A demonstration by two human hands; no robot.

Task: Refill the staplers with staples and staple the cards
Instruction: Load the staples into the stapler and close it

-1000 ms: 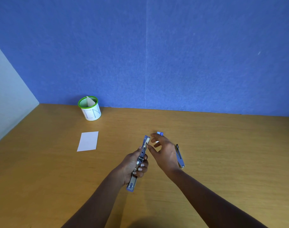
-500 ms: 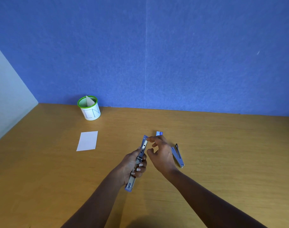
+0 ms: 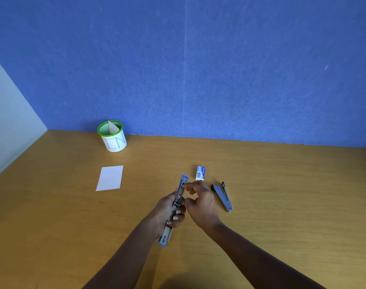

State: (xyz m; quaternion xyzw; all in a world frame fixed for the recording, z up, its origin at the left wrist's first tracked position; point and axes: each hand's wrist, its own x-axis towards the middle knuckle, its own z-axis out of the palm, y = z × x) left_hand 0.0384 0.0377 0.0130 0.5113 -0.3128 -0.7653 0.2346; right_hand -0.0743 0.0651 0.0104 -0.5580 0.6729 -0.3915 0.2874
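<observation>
Your left hand (image 3: 167,210) grips the opened stapler (image 3: 184,180) channel-up, steadying it so your right hand (image 3: 201,203), fingertips (image 3: 185,186) pinching at the channel, can likely load it.

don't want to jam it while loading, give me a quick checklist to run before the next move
1. left hand grips the held stapler: ok, fingers wrap its middle.
2. held stapler swung fully open: ok.
3. right hand at the channel: ok, fingertips pinch there.
4. staple strip seated in the channel: cannot tell, too small.
5. staple box close by on the table: ok.
6. second stapler loaded: cannot tell; it lies open.
</observation>
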